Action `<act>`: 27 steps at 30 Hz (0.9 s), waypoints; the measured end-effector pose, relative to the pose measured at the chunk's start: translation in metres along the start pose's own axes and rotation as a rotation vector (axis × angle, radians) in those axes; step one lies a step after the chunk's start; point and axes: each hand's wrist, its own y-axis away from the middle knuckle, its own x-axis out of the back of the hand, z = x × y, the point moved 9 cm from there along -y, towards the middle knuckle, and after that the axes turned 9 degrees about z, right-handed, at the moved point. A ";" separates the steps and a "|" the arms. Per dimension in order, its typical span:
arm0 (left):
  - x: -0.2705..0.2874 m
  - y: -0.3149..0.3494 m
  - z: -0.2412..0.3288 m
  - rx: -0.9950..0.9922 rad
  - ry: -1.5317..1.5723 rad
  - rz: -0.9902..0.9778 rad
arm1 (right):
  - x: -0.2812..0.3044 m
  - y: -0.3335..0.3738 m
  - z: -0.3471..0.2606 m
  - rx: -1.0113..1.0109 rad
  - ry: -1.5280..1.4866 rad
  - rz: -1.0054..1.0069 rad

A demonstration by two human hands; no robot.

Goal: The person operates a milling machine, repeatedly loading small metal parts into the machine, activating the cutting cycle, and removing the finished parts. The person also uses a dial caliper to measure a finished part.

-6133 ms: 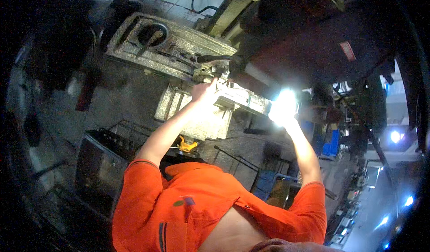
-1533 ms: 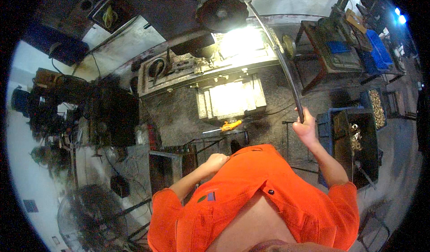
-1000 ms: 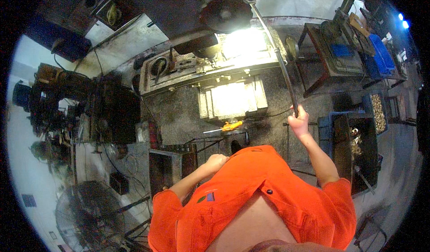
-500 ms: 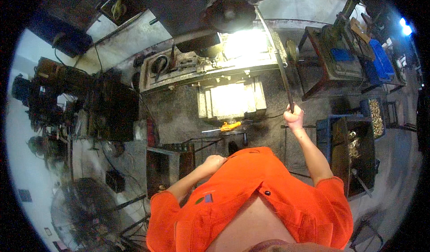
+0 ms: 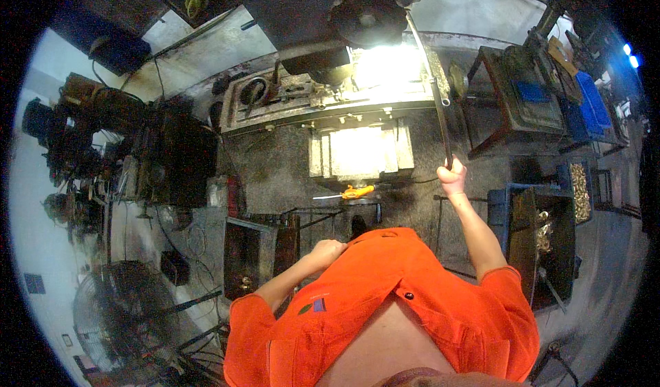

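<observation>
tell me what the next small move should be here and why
Probably a small, steady move of the long lever with the right hand, though direction is unclear from here: that hand is closed around its lower end, while the left hand is at the front of the orange shirt, away from the brightly lit machine bed.

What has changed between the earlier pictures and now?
The left hand has drawn back from the machine table to the front of the orange shirt; the right hand, first in the glare there, now grips the long lever, whose lower end swung left. The yellow blow gun stayed put.
</observation>
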 end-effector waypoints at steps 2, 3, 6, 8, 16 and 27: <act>-0.001 0.001 -0.001 0.022 -0.013 -0.020 | -0.003 -0.001 0.006 0.044 0.011 0.022; -0.001 0.002 -0.002 0.034 -0.019 -0.033 | -0.004 -0.003 0.004 0.067 0.017 0.032; -0.005 0.004 -0.003 0.027 -0.045 -0.030 | -0.007 -0.003 0.003 0.048 0.013 0.021; -0.007 0.005 -0.004 0.022 -0.053 -0.027 | -0.006 -0.005 -0.001 0.067 0.001 0.038; -0.009 0.014 -0.005 0.062 -0.028 -0.028 | -0.013 -0.010 0.001 0.098 -0.044 0.058; -0.008 0.037 -0.001 0.163 -0.002 -0.032 | -0.030 -0.021 0.020 0.098 -0.051 0.063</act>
